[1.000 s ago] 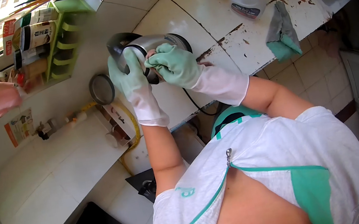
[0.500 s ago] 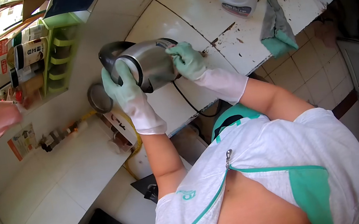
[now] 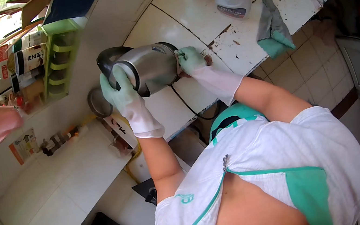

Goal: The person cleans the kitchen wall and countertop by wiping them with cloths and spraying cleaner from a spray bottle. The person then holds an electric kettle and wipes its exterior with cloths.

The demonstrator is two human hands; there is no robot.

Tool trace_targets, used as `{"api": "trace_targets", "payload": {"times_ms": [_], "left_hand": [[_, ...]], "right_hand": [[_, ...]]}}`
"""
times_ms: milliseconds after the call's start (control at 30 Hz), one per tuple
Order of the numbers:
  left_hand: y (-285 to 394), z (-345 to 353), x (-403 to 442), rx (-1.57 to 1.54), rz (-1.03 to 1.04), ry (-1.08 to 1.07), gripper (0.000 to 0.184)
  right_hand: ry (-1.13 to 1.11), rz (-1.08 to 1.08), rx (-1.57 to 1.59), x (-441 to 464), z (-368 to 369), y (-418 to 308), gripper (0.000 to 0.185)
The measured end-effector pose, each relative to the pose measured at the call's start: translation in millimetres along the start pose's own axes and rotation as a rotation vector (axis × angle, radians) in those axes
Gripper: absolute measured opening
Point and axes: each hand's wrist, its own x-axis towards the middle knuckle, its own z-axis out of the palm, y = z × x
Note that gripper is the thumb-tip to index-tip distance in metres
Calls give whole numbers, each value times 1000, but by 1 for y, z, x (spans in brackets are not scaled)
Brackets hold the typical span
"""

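One kettle (image 3: 154,67) is tipped sideways over the counter (image 3: 161,23) in the head view. The left hand (image 3: 120,86) grips its top end with spread fingers; the right hand (image 3: 192,58) bunches its fingers at the base, seemingly round a cloth (image 3: 181,72) (barely visible). Rubbing the base looks like the step in hand, and the next move calls for a steady left grip. The kettle is smooth, rounded steel with a black handle (image 3: 109,55); the gloves (image 3: 144,118) look rubbery, the counter glossy tile.
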Motion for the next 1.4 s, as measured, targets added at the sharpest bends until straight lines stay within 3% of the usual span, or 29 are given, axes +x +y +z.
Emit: {"api": "trace_targets", "payload": {"times_ms": [100, 200, 333, 467, 533, 600, 700, 800, 833, 900, 933, 1000, 1100, 1133, 1167, 1233, 1333, 1400], "left_hand": [[-2, -7, -3, 45, 6, -22, 69], [-6, -5, 0, 81, 24, -20, 67], [-7, -2, 1, 89, 29, 2, 64], [-2, -2, -1, 44, 17, 3, 61], [-6, -2, 1, 23, 4, 2, 60], [-3, -2, -1, 12, -14, -11, 60], [-4, -2, 1, 24, 24, -14, 61], [-1, -4, 1, -2, -12, -46, 62], [2, 1, -4, 32, 0, 49, 64], [0, 2, -2, -15, -9, 52, 64], [0, 2, -2, -45, -17, 60, 65], [5, -1, -3, -6, -11, 16, 65], [-6, -3, -1, 69, 3, 76, 67], [2, -8, -1, 85, -13, -5, 64], [-16, -17, 1, -125, 44, -69, 63], [-28, -27, -3, -524, 57, -219, 64], [-15, -32, -10, -487, 186, -306, 68], [-19, -40, -2, -184, 58, -219, 92]], "right_hand": [[-131, 39, 75, 11, -20, -19, 18], [-40, -307, -11, 32, -27, -49, 20], [-239, -121, -68, 68, -22, -68, 22], [-300, 154, 113, 10, -50, -80, 21], [-122, -100, 41, -15, -41, -37, 19], [-54, -6, 217, -13, -35, -41, 19], [-255, 190, 113, 42, -36, -72, 17], [-211, -131, -31, 71, -14, -75, 15], [36, -317, -97, 59, -10, -71, 16], [184, -199, -38, 14, -15, -70, 15], [187, -217, 222, -6, -2, -45, 20], [27, -173, 368, -35, -9, -55, 22], [16, -566, 312, -32, -43, -136, 24], [-18, -674, 300, -26, -53, -166, 25], [-51, -779, 287, -23, -57, -181, 26], [-78, -705, 177, -21, -55, -167, 28], [-57, -688, 126, -12, -57, -124, 29], [-113, -642, 165, -11, -66, -130, 27]]}}
